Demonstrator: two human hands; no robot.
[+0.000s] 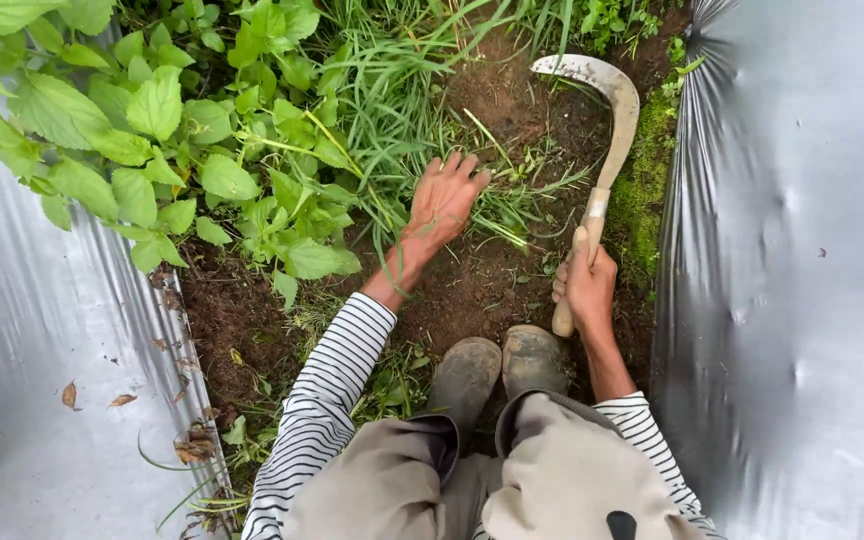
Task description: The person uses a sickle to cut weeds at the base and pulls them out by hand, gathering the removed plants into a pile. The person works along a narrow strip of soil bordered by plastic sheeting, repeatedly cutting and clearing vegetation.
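Observation:
My right hand (586,284) grips the pale wooden handle of a sickle (609,130), whose curved blade hooks to the left over bare soil near the top. My left hand (442,203) reaches forward with fingers spread, resting on cut grass (512,195) at the edge of a clump of long green grass (392,110). Both arms wear striped sleeves. My two muddy boots (497,365) stand on the soil just below the hands.
Silvery plastic sheeting lies on both sides, left (42,330) and right (802,260), bordering a narrow soil strip (472,290). Broad-leaved green weeds (172,130) fill the upper left. Moss (642,190) grows along the right sheet's edge. Dry leaves (192,445) lie on the left sheet.

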